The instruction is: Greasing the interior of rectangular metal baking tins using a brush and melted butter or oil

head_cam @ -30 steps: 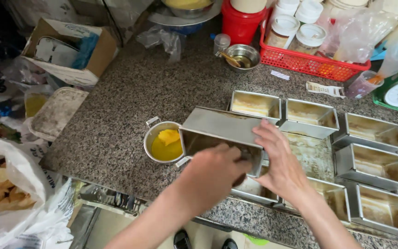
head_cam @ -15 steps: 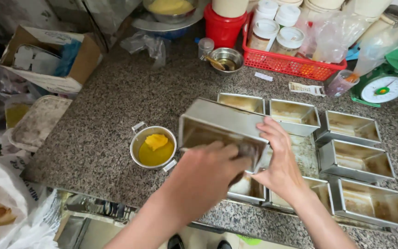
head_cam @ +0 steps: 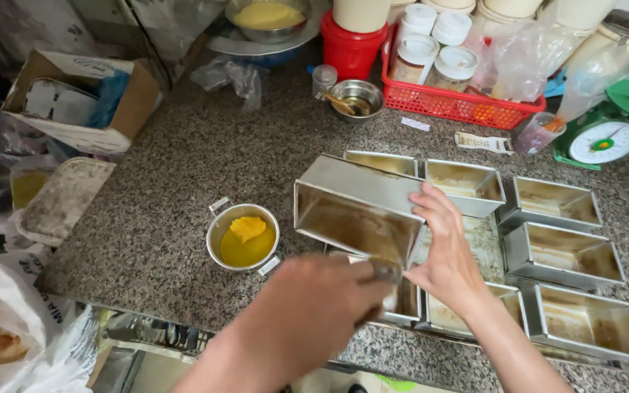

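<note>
My right hand point(head_cam: 446, 251) grips the right end of a metal loaf pan point(head_cam: 351, 207), which is tipped on its side with the open mouth facing me. In front of the pan's lower right corner, my left hand point(head_cam: 313, 314) is closed around a small tool with a metal end point(head_cam: 385, 272); the hand is blurred and I cannot tell what kind of tool it is. A small metal pot point(head_cam: 220, 225) holding yellow fat point(head_cam: 246, 228) stands on the granite counter point(head_cam: 176, 182), just left of the pan.
Several more loaf pans point(head_cam: 562, 255) lie in rows to the right. At the back are a red basket of jars point(head_cam: 460, 105), a red tub point(head_cam: 351, 47), a small steel bowl point(head_cam: 357, 97) and a green scale point(head_cam: 609, 131). A cardboard box point(head_cam: 81, 98) sits far left.
My left hand has pulled back out of the pan's mouth toward its near right corner. The right hand keeps the pan tilted in the same place.
</note>
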